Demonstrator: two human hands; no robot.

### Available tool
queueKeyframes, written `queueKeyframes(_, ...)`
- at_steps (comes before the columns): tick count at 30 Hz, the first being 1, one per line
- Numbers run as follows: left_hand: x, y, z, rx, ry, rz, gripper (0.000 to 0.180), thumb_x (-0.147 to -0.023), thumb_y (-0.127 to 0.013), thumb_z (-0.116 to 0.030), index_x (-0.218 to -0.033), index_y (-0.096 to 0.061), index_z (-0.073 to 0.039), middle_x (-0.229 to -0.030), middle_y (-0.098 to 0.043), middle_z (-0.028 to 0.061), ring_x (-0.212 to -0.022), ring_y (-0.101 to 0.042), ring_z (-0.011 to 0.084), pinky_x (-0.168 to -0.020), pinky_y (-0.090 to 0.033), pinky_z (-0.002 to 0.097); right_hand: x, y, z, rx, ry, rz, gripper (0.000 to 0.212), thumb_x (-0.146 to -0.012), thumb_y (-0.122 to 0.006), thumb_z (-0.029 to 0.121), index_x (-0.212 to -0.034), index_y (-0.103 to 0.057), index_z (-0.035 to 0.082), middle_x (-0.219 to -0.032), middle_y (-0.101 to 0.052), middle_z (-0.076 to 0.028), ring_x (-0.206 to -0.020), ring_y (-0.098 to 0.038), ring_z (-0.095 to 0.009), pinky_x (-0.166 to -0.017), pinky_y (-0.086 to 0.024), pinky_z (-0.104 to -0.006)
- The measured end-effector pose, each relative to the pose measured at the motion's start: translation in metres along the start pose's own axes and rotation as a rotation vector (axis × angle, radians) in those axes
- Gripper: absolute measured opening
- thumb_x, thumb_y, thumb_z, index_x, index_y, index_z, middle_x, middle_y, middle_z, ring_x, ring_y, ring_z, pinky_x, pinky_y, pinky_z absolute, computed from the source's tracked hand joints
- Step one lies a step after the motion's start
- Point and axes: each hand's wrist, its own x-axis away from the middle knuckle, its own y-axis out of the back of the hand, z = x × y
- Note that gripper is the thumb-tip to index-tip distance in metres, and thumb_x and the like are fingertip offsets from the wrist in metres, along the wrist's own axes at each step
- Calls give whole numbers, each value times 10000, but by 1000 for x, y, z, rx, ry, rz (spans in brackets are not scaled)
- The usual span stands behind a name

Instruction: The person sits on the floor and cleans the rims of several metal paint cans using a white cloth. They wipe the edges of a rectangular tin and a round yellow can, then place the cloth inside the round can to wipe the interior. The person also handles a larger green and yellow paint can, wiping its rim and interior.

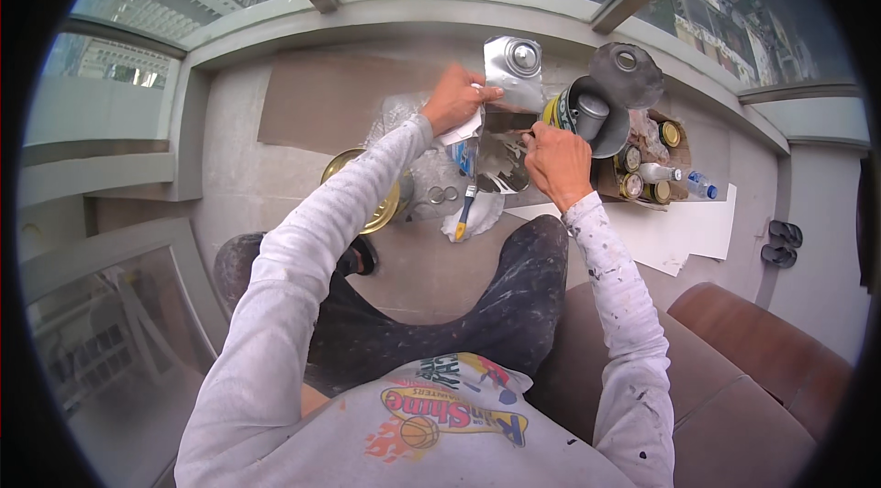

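Note:
Ahead of me stands a rectangular metal can point(465, 158) with its cut silver top point(514, 75) folded up, a round cap on it. My left hand point(456, 105) is closed at the can's upper left, its thumb against the folded top and a white rag or paper point(463, 131) below the palm. White streaks show inside the can. At its right rim, my right hand point(558, 162) is closed with fingers pinched; whatever they hold is too small to make out. A paintbrush point(465, 213) with a blue and yellow handle lies on a crumpled white cloth point(482, 213) nearer me.
Right of the can are a tilted pail point(558, 109) holding a silver can point(590, 112), a grey lid point(626, 75), and a cardboard box point(680, 158) with several jars and bottles. A gold tin point(381, 213) stands left. White sheets point(707, 229) and brown cardboard point(307, 103) cover floor.

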Motion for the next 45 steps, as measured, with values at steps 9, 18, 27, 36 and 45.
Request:
queueKeyframes(9,6,-34,7,464,26,-232,213,-850,-718,-135,-875,-722,77,-728,-669,41,-615,-530,87,-548,-424,282,8,-31,-8,3,-100,86,152,-785,-626,173,-780,-642,22,-730,-668,-203,-686,-661,-389,-633,-522,-475)
queueKeyframes(18,21,-50,27,585,135,-311,265,-845,-731,-134,-981,-708,92,-843,-703,76,-720,-586,98,-651,-481,268,-1,-58,-37,268,49,-83,95,-722,-614,116,-748,-656,35,-715,-682,-167,-671,-695,-317,-604,-550,-401)
queueKeyframes(27,25,-53,30,451,22,-303,274,-853,-722,-167,-1020,-722,50,-856,-725,79,-727,-588,85,-675,-488,265,-10,-56,-25,87,-87,121,135,-740,-620,142,-729,-672,18,-722,-684,-197,-705,-688,-371,-645,-543,-444)
queueKeyframes(36,27,-53,23,395,18,-267,289,-853,-718,-188,-1027,-723,43,-864,-733,92,-738,-600,92,-681,-493,274,-19,-61,-40,243,36,33,95,-732,-638,139,-751,-649,46,-743,-687,-148,-691,-685,-329,-624,-534,-447)
queueKeyframes(45,30,-54,23,379,-2,-291,283,-856,-728,-204,-995,-730,43,-813,-712,63,-709,-576,80,-659,-486,279,-17,-61,-43,170,52,-29,77,-715,-625,115,-762,-661,65,-728,-677,-169,-690,-667,-379,-602,-522,-460)
